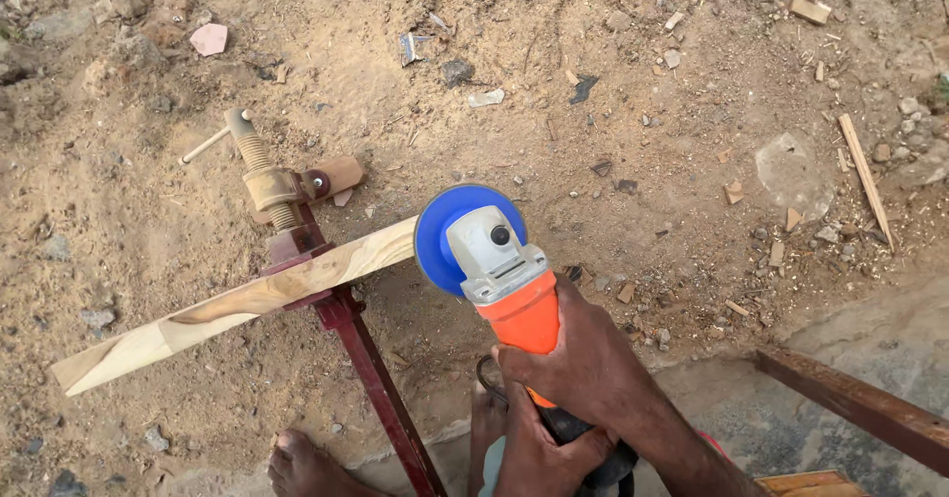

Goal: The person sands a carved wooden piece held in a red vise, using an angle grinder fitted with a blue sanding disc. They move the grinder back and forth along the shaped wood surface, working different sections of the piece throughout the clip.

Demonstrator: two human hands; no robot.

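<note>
Both my hands grip an orange angle grinder [514,304] with a grey gear head and a blue disc [440,235]. My right hand [583,354] wraps the orange body near the head. My left hand [534,453] holds the dark rear handle below it. The blue disc sits at the right end of a long pale wooden strip [237,304], which lies tilted, lower at the left. A dark red metal clamp [297,245] with a brass-coloured screw pins the strip near its middle.
The clamp's red metal leg [381,388] runs down toward my bare foot [306,467]. Sandy ground holds stones, wood chips and scraps. A rusty metal bar [855,403] and a wood piece [806,482] lie at lower right.
</note>
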